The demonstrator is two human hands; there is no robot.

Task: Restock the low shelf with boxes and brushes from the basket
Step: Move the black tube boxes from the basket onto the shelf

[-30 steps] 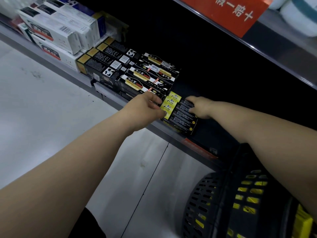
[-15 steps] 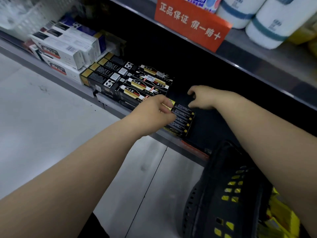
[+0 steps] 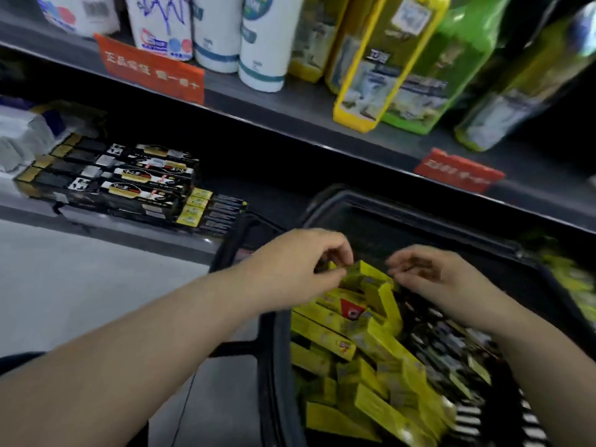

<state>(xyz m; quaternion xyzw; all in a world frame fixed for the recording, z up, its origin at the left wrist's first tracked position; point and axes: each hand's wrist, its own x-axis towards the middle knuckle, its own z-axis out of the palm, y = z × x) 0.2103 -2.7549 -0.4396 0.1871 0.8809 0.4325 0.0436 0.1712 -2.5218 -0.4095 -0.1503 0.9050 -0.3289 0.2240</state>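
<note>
Over the black basket (image 3: 277, 350) both my hands meet at one yellow box (image 3: 371, 279), the topmost of the yellow boxes piled inside: my left hand (image 3: 300, 269) pinches its near end, while my right hand (image 3: 425, 272) hangs beside its other end with fingers loosely curled, touching or not I cannot tell; left of the basket, black boxes (image 3: 145, 185) lie stacked on the low shelf (image 3: 106, 227)

Motion blur smears the print on the yellow boxes (image 3: 351, 321) in the basket (image 3: 274, 350), whose near end runs off the bottom edge. The red tag (image 3: 459, 171) is unreadable. The low shelf's (image 3: 106, 230) back is lost in shadow.
</note>
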